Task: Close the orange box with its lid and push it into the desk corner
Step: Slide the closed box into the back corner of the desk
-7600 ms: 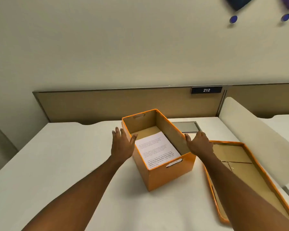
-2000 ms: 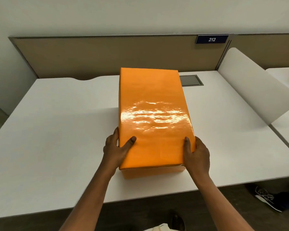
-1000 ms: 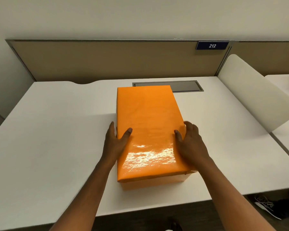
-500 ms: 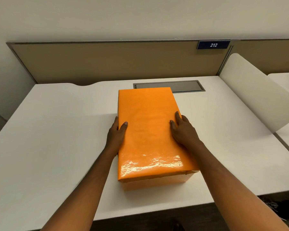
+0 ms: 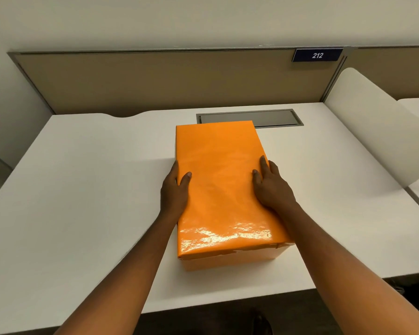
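Fingers [image 5: 273, 169] straight, flat on glossy orange lidded cardboard box [image 5: 220, 184]; left hand [image 5: 173, 192], right hand [image 5: 272, 192] flank it to steer. White worktop [image 5: 82, 201] corner not reached.

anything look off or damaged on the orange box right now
The lid sits on the orange box, but its near rim looks ragged and uneven and juts past the box's right front corner; it may be worn or not fully seated. Nothing else stands out.

Even overhead light, glossy glare, wide-angle curvature
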`<state>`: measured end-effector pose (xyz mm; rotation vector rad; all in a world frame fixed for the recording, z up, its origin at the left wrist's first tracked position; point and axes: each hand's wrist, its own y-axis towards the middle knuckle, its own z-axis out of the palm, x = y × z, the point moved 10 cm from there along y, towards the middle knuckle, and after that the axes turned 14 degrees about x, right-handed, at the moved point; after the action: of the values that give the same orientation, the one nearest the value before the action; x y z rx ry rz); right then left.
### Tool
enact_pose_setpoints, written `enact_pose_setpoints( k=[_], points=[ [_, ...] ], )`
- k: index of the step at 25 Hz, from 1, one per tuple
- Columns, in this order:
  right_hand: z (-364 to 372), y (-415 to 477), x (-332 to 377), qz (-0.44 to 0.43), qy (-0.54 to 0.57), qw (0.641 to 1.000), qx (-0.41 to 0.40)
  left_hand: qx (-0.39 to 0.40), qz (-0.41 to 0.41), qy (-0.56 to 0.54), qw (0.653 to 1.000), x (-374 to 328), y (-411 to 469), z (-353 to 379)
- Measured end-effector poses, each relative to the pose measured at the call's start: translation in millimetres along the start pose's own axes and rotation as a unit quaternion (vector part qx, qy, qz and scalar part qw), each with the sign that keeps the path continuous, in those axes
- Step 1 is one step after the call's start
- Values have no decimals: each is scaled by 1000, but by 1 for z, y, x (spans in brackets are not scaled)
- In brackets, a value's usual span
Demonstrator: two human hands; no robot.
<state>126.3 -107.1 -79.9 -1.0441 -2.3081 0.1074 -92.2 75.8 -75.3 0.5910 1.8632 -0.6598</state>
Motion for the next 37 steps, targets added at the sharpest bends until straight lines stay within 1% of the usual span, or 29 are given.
enact_pose_setpoints(
  k=[3, 9, 13, 15, 17, 19, 20, 21, 23, 26, 27, 29, 32, 34, 36, 37],
  points=[
    [-2, 0, 0, 6, 1, 1000, 3, -8, 0, 45, 999, -2, 1, -1],
    [-3, -3, 0, 7, 27, 1000, 12, 40, -18, 66, 997, -2, 1, 4],
    [-6, -9, -3, -4, 106, 994, 2, 86, -38, 38, 995, -5, -6, 6],
    [-8, -8, -4, -17, 163, 986, 13, 88, -57, 4, 995, -6, -10, 4],
    [-13, -7, -9, -34, 245, 968, 32, 58, -87, -36, 994, 0, -15, -6],
    [-17, -8, -26, -19, 334, 941, 45, 24, -108, -75, 991, 13, -25, -15],
    [-15, -12, -34, -10, 350, 935, 57, 17, -123, -91, 988, 21, -33, -16],
    [-11, -17, -41, -7, 344, 936, 69, 18, -137, -107, 985, 27, -41, -13],
    [-1, -27, -48, -22, 351, 932, 86, 25, -164, -138, 976, 38, -53, -4],
    [3, -37, -43, -41, 421, 903, 71, -4, -179, -168, 969, 40, -61, 0],
    [3, -37, -43, -39, 416, 906, 66, -25, -180, -158, 970, 39, -64, -1],
    [7, -37, -45, -31, 377, 924, 56, -60, -166, -114, 978, 35, -67, -5],
    [8, -35, -41, -44, 368, 927, 50, -90, -125, -71, 985, 27, -68, -12],
    [10, -35, -29, -62, 401, 909, 92, -109, -122, -96, 982, 26, -77, -21],
    [18, -40, -31, -52, 483, 863, 140, -56, -140, -168, 974, 28, -79, -13],
    [23, -44, -33, -51, 508, 845, 156, -27, -147, -210, 966, 31, -82, -8]
  ],
)
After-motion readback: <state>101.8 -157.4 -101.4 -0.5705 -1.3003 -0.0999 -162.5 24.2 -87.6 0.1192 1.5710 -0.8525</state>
